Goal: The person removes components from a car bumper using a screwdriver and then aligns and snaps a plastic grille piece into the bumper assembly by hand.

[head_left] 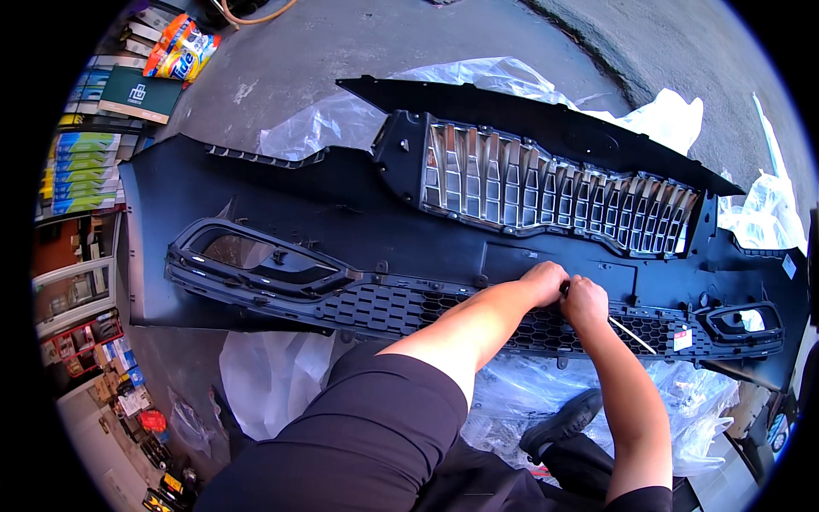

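A large black car bumper cover (358, 222) lies across the floor with its inner side up. My left hand (546, 284) and my right hand (586, 303) meet over the top edge of its lower honeycomb grille (367, 311). Both hands have curled fingers. Between them shows a small dark thing (564, 288), mostly hidden, whose kind I cannot make out. From beside my right hand a thin pale stick (633, 335) slants down across the mesh; whether the fingers hold it is hidden. Farther away is the upper grille (554, 189) with silvery slats.
Clear plastic sheeting (281, 375) lies beneath and around the bumper. A fog lamp surround (247, 260) sits at its left end. Shelves at the left hold boxes (85, 171) and an orange detergent bag (181, 49). My shoe (559, 422) rests near the bumper's front edge.
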